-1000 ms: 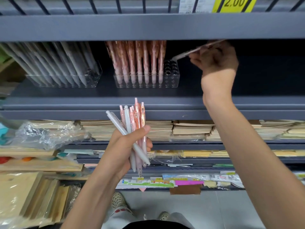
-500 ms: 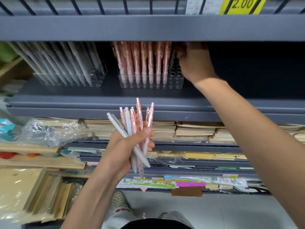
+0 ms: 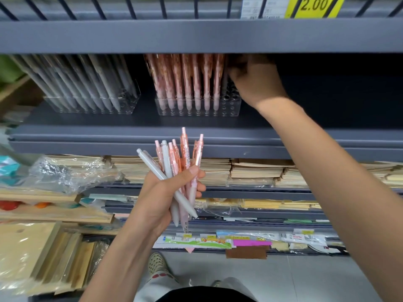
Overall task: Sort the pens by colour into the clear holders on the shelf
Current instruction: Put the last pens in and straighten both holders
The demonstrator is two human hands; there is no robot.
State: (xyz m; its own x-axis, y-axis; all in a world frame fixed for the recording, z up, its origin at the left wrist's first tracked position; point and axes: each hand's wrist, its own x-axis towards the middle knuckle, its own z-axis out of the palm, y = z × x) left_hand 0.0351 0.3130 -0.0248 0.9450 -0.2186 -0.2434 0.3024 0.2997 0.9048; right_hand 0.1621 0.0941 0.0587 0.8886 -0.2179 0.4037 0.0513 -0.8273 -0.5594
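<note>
From the head camera, the pink-pen holder (image 3: 231, 107), a clear rack on the grey shelf (image 3: 130, 136), is the thing to steer by. Pink pens (image 3: 187, 83) stand upright in its left and middle holes, and the holes at its right end show as dark rings. The right hand (image 3: 255, 83) reaches in over that right end. Its fingers point toward the last pink pens and are lost in shadow, so I cannot tell whether they grasp anything.

Left of this holder on the same shelf sits the grey-pen holder (image 3: 128, 105), with its grey pens (image 3: 87, 83) leaning left. Below and in front of the pink-pen holder, the left hand (image 3: 161, 197) is clenched round a bunch of pens (image 3: 184, 149). They are mostly pink, with a couple of pale grey ones, and their tops fan upward.

Lower still lie stacked notebooks (image 3: 250, 173), with crumpled plastic wrap (image 3: 72, 173) off to their left. A yellow price tag (image 3: 314, 5) hangs above and to the right.
</note>
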